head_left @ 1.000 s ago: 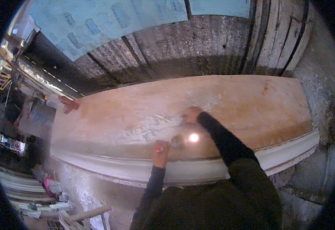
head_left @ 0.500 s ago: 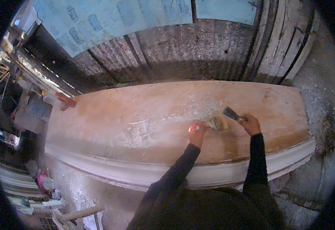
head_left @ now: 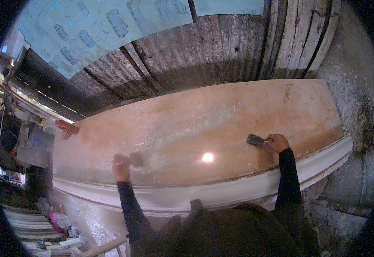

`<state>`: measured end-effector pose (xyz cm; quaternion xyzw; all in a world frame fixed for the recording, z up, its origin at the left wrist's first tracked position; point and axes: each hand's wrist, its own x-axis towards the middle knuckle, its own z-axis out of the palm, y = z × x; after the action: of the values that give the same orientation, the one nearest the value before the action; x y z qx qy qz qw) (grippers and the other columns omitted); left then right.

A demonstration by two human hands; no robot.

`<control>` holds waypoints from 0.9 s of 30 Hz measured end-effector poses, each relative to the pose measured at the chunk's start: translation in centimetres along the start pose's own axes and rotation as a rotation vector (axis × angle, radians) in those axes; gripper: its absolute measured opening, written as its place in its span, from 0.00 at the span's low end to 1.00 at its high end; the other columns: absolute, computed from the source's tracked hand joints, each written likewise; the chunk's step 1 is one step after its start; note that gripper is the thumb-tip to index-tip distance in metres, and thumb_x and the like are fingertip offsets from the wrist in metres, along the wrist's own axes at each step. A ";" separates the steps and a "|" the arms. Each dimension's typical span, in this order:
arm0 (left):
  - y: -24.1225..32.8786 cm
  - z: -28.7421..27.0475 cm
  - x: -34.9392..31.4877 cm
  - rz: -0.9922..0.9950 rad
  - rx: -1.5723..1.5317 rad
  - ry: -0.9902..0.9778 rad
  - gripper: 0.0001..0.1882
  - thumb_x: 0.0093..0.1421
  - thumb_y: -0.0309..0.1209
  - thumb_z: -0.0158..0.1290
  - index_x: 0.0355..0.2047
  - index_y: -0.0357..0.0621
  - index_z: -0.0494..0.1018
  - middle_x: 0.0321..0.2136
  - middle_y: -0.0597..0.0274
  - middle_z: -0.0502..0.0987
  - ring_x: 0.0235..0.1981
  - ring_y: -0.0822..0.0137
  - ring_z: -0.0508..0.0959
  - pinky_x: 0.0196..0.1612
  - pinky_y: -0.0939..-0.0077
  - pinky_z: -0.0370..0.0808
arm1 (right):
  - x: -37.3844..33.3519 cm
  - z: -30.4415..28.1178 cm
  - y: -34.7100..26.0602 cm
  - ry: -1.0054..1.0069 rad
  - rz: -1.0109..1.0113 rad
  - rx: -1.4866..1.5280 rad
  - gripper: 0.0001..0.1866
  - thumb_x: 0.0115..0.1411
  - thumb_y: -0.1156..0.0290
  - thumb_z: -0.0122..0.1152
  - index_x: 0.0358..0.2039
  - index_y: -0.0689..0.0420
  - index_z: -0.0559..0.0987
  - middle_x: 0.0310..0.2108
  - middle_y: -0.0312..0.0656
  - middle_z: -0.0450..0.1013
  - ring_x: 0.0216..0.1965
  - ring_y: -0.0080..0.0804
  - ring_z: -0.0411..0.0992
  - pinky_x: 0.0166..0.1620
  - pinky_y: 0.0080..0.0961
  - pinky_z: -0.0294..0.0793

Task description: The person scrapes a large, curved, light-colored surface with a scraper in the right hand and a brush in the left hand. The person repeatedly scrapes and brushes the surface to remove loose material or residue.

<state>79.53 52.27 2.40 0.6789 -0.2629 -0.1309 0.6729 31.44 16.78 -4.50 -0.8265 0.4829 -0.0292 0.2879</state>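
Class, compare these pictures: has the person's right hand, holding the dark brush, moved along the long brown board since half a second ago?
Yes. The right hand with the dark brush has moved rightward along the long brown board, nearer its right end.

smooth glossy slab (head_left: 195, 124) (one glare spot), rough weathered wooden planks (head_left: 204, 51) behind.

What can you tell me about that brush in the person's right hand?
The brush is small and dark, with a broad, flat grey head. It lies low against the long orange-brown board, its head pointing to the person's left. The right hand grips its handle, hiding most of it. Its material is too blurred to tell.
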 end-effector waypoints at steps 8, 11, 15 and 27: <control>4.8 1.0 -4.4 0.087 0.253 0.103 0.07 0.43 0.20 0.49 0.18 0.44 0.62 0.20 0.67 0.67 0.24 0.76 0.65 0.26 0.84 0.65 | 8.1 14.3 -13.8 -0.311 -0.577 -0.223 0.21 0.41 0.47 0.53 0.27 0.51 0.76 0.27 0.45 0.71 0.30 0.42 0.69 0.35 0.35 0.68; 4.9 2.3 -5.6 0.022 0.239 -0.050 0.06 0.45 0.21 0.49 0.21 0.44 0.62 0.21 0.66 0.68 0.24 0.76 0.66 0.27 0.83 0.66 | 6.9 16.3 -26.3 -0.267 -0.746 -0.109 0.15 0.44 0.56 0.53 0.27 0.53 0.74 0.24 0.45 0.71 0.28 0.42 0.69 0.32 0.33 0.68; 3.7 4.1 -7.2 -0.068 0.172 -0.139 0.03 0.44 0.21 0.48 0.21 0.42 0.66 0.22 0.65 0.69 0.25 0.74 0.68 0.30 0.81 0.67 | 7.6 13.9 -29.5 -0.212 -0.834 0.152 0.15 0.43 0.56 0.54 0.26 0.53 0.74 0.24 0.45 0.71 0.27 0.41 0.69 0.31 0.33 0.68; -5.3 11.5 -7.3 -0.120 0.079 -0.109 0.05 0.50 0.28 0.47 0.21 0.44 0.63 0.18 0.67 0.67 0.23 0.73 0.69 0.29 0.79 0.68 | -1.5 0.4 -10.0 -0.041 0.005 0.143 0.13 0.42 0.65 0.60 0.27 0.59 0.75 0.22 0.44 0.72 0.23 0.31 0.69 0.27 0.26 0.68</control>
<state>68.34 46.22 -4.77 0.7115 -0.2630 -0.1972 0.6211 38.57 21.91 0.53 -0.8030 0.4758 -0.0460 0.3561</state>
